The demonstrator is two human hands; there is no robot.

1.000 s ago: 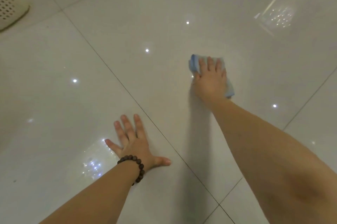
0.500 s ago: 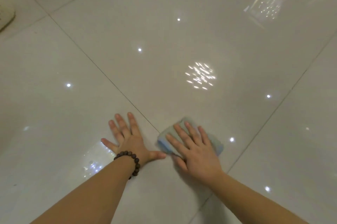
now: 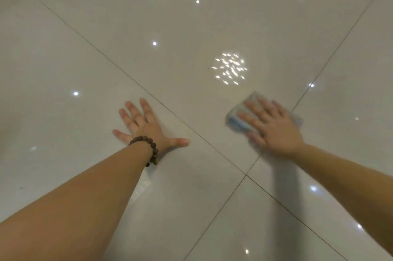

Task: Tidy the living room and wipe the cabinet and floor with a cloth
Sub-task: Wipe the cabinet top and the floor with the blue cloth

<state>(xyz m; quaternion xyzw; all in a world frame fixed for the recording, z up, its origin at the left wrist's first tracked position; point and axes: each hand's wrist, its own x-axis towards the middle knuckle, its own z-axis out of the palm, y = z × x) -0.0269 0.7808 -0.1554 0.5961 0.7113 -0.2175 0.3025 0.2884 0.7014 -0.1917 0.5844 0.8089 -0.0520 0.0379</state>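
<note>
Wiping the floor [image 3: 191,26] is the step in hand: my right hand [image 3: 274,131] presses one blue cloth [image 3: 238,119] flat with straight, spread fingers, just beside a tile seam, gripping nothing. My left hand [image 3: 146,126], one bead bracelet [image 3: 148,148] at its wrist, rests open and splayed, bracing me. Next, I judge, comes another steady sweep under even pressure.

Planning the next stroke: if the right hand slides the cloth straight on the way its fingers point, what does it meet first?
Nothing, it seems: the right hand on the cloth points up-left over bare floor, toward a light reflection.
</note>
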